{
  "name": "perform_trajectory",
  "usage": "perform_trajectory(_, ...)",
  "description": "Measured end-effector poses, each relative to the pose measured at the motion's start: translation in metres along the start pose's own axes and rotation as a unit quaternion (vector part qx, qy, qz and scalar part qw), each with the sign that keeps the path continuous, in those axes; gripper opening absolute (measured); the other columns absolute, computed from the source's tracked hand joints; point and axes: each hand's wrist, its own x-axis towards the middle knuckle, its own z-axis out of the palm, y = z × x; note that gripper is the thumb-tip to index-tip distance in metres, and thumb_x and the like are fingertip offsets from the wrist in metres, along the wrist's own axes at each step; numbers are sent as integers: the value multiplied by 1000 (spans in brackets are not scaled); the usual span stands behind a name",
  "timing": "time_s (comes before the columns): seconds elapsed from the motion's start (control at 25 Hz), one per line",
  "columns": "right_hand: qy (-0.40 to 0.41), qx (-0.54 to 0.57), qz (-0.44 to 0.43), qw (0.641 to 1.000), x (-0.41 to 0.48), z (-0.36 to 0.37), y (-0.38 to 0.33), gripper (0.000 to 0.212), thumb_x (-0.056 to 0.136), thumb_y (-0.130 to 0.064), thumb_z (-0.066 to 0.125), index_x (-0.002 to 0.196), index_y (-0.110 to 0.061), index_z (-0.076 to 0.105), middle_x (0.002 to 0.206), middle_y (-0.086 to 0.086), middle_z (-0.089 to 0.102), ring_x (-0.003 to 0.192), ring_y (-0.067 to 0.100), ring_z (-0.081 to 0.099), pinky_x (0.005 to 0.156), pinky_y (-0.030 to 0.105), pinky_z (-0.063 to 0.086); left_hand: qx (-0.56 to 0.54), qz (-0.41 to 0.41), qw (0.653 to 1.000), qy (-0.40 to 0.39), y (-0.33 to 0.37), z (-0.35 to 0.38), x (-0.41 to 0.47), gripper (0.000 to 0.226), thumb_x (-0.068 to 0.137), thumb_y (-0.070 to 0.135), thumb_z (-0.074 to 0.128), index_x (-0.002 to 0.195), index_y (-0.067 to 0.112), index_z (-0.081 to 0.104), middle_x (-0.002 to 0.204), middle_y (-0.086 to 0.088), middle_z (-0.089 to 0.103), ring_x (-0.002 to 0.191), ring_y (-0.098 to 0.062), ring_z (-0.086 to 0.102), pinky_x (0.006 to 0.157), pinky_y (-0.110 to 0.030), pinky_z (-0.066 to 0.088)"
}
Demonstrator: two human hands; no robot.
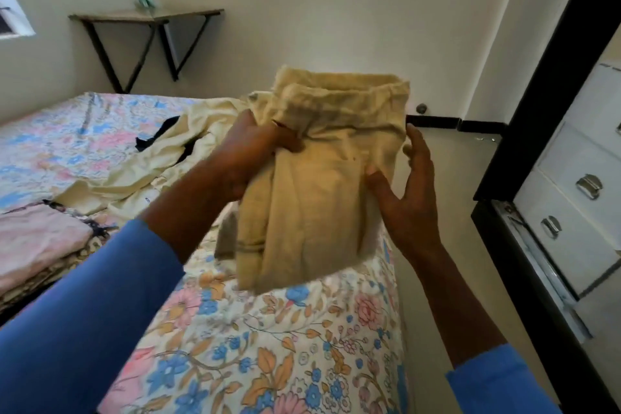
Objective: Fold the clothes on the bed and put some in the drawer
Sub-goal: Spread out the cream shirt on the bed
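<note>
Folded pile (37, 245) lies on the bed (268, 346) at 9 o'clock. Loose cream garment (151, 165) is spread at 10 o'clock. Left hand (248, 151) grips the folded cream cloth (319, 185), held above the bed at centre. Right hand (406, 198), fingers straight, presses its 3 o'clock edge. Drawers (578, 212) stand at 3 o'clock.

Floor (470, 161) lies open between bed (268, 346) and drawers (571, 161); black frame (554, 77) juts beside them.
</note>
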Motion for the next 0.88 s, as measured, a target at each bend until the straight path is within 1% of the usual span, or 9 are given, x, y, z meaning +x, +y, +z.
perform_trajectory(0.08,-40,-42,49,997,12,18,-20,70,92,-61,67,152,-40,38,146,-7,52,126,7,52,105,32,43,-78,-126,988,-39,-3,-44,-7,38,80,2,66,117,4,75,110,-19,76,102,-37,74,90,-50,62)
perform_trajectory(0.16,-117,-50,129,983,19,52,-21,63,90,-65,67,141,-29,56,135,-1,65,124,21,60,103,40,49,-81,-209,974,-22,-44,-82,-14,29,85,13,64,109,5,76,98,-17,77,86,-31,76,73,-38,64)
perform_trajectory(0.24,-226,-160,186,943,5,93,-1,63,93,-63,63,137,-18,60,134,7,66,125,32,61,103,42,49,74,-251,964,41,-106,-114,-23,51,85,34,74,125,3,66,108,-17,75,84,-28,72,59,-31,57)
perform_trajectory(0.32,-303,-317,226,870,-30,125,33,63,95,-66,55,133,-17,61,133,11,66,122,34,61,99,42,51,339,-275,899,49,-162,-134,-38,82,86,55,76,142,3,47,132,-20,64,105,-33,65,70,-36,55)
perform_trajectory(0.44,-180,-401,218,871,-78,116,59,49,96,-65,45,102,-21,67,107,7,68,100,33,64,83,39,52,512,-201,833,56,-194,-128,-72,75,92,71,56,140,14,44,137,-17,56,122,-39,57,93,-47,52)
perform_trajectory(0.56,-58,-419,201,883,-116,74,51,50,99,-63,41,76,-23,59,82,0,62,80,29,59,68,34,43,634,-126,761,58,-170,-100,-97,73,94,78,38,134,17,46,130,-14,55,118,-36,56,86,-46,49)
perform_trajectory(0.68,-36,-419,138,897,-151,44,49,44,99,-58,49,76,-22,58,78,-4,55,74,20,49,64,32,36,692,-134,709,33,-135,-91,-126,83,87,90,27,106,15,59,112,-8,63,99,-29,60,74,-38,48)
perform_trajectory(0.76,-31,-419,117,900,-163,39,54,40,99,-55,54,77,-21,60,77,-5,56,73,19,49,63,32,39,687,-177,704,-37,-123,-94,-142,85,76,100,33,82,18,56,88,-2,65,80,-23,60,69,-33,48)
perform_trajectory(0.88,-34,-426,89,900,-175,41,61,43,104,-48,50,83,-14,66,75,5,65,67,22,49,60,32,38,590,-209,776,-73,-116,-107,-152,73,65,88,71,87,18,63,86,-1,67,80,-20,63,70,-33,53)
